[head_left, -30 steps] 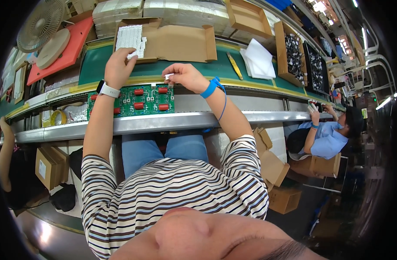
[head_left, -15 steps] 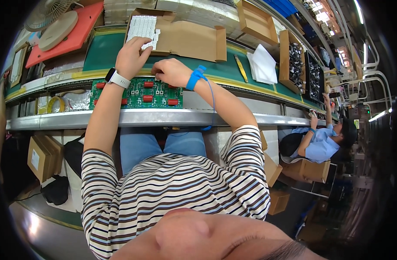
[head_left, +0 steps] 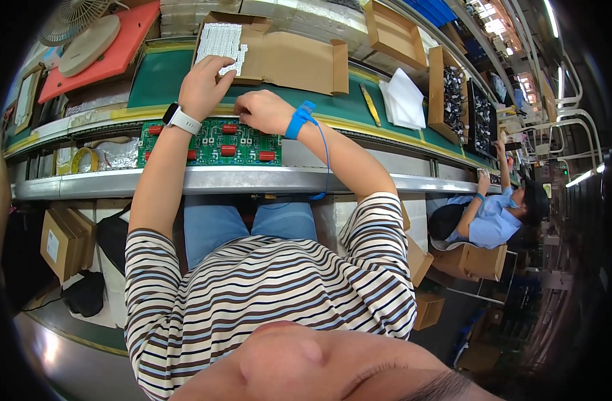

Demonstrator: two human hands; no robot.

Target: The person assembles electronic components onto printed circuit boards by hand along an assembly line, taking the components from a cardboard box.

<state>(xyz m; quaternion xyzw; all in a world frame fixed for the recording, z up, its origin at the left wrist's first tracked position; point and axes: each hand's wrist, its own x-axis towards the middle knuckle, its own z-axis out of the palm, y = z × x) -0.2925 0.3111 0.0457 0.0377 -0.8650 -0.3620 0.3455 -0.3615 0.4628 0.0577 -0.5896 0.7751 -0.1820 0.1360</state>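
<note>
Rows of small white parts lie in the left end of an opened cardboard box on the bench. My left hand, wearing a watch, is over the near edge of these parts, with thumb and forefinger apart. My right hand has its fingers curled together above the far edge of a green circuit board; whatever they may pinch is too small to make out. Several red components stand on the board, which sits in the rail track. A blue wrist strap with a cord is on my right wrist.
A metal rail runs along the near side. Yellow tweezers or a cutter and white foam sheets lie right of the box. Beyond them is a box of dark parts. A co-worker sits far right. A tape roll is at left.
Both hands stay nearly in place. The view has shifted very slightly, and the co-worker's hands at far right have moved a little.
</note>
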